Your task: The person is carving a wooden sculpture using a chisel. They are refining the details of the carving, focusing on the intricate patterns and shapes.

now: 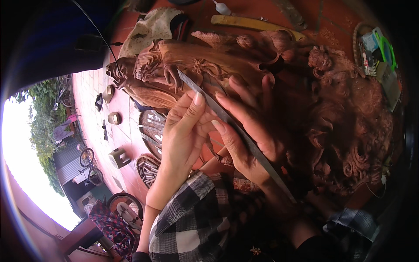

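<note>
Blade [236,128] in hands [185,118] over carving [336,102]

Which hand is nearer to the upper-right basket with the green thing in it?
Right. The right hand is at the middle of the blade, across the carving from the basket. The left hand is farther left, near the blade's pointed tip.

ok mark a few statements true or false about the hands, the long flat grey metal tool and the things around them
1. The left hand and right hand both touch the long flat grey metal tool. True.
2. The right hand is nearer the tool's upper tip. False: the left hand is.
3. The large ornate carving is white. False: it is reddish-brown.
4. A dark bicycle shows toward the picture's left. True.
5. The curved yellow strip lies at the picture's bottom. False: it is near the top.
</note>
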Available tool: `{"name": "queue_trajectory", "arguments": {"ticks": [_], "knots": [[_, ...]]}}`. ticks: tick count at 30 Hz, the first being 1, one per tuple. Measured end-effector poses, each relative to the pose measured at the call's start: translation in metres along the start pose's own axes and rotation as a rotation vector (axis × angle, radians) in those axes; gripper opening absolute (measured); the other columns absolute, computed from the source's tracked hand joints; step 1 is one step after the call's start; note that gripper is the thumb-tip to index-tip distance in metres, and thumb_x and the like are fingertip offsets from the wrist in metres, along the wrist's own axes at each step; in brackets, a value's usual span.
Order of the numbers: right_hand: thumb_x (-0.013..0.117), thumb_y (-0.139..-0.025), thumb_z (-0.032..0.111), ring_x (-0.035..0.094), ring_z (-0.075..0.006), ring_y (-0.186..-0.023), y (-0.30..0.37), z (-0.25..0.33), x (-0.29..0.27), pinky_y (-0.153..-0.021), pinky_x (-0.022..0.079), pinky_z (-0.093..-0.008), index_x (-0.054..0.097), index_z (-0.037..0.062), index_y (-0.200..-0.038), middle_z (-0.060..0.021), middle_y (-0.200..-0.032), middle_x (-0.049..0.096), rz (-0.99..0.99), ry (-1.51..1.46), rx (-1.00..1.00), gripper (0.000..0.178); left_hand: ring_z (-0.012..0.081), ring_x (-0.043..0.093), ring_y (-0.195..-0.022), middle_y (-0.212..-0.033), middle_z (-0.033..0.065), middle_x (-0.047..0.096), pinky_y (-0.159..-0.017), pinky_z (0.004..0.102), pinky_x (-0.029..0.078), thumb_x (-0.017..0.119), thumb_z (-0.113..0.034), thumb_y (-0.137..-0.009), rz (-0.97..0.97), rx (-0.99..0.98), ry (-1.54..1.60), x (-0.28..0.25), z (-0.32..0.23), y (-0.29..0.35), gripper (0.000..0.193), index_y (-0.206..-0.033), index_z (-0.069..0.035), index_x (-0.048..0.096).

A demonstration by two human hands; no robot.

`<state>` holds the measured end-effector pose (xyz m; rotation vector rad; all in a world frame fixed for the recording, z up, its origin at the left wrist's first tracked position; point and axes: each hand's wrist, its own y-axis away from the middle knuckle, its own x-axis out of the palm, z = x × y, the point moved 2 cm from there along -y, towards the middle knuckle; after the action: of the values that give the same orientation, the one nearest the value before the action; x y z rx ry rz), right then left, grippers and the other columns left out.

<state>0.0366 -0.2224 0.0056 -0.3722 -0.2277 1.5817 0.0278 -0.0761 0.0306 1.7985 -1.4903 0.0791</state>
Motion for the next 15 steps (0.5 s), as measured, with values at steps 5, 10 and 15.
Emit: {"name": "queue_trajectory", "arguments": {"ticks": [5,10,15], "knots": [[0.068,-0.087,0.005,0.063,-0.0316,-0.109,-0.006,-0.004,0.007,-0.1,0.046,-0.0416,0.069,-0.0016,-0.11,-0.0178,-0.111,0.067,-0.001,-0.094,0.043,0.024,0.0185,0.069,-0.093,-0.111,0.0125,0.067,-0.08,0.03,0.059,0.053,-0.025,-0.102,0.034,0.001,-0.17,0.021,-0.003,0.002,0.037,-0.125,0.004,0.053],[0.06,-0.092,0.001,0.063,-0.0314,-0.113,-0.009,-0.002,0.005,-0.098,0.048,-0.0369,0.066,-0.0072,-0.113,-0.0204,-0.116,0.066,0.037,-0.074,0.074,0.024,0.019,0.065,-0.102,-0.114,0.0128,0.065,-0.086,0.0297,0.055,0.055,-0.02,-0.101,0.133,-0.015,-0.062,0.013,-0.004,-0.006,0.033,-0.125,0.002,0.056],[0.058,-0.093,0.004,0.064,-0.0345,-0.112,-0.01,-0.006,0.005,-0.098,0.049,-0.038,0.065,-0.0075,-0.114,-0.0231,-0.116,0.066,0.081,-0.09,-0.007,0.026,0.0207,0.063,-0.106,-0.115,0.0134,0.065,-0.092,0.0317,0.052,0.055,-0.015,-0.1,0.069,-0.02,0.088,-0.009,-0.002,-0.003,0.028,-0.122,0.003,0.058]]}}
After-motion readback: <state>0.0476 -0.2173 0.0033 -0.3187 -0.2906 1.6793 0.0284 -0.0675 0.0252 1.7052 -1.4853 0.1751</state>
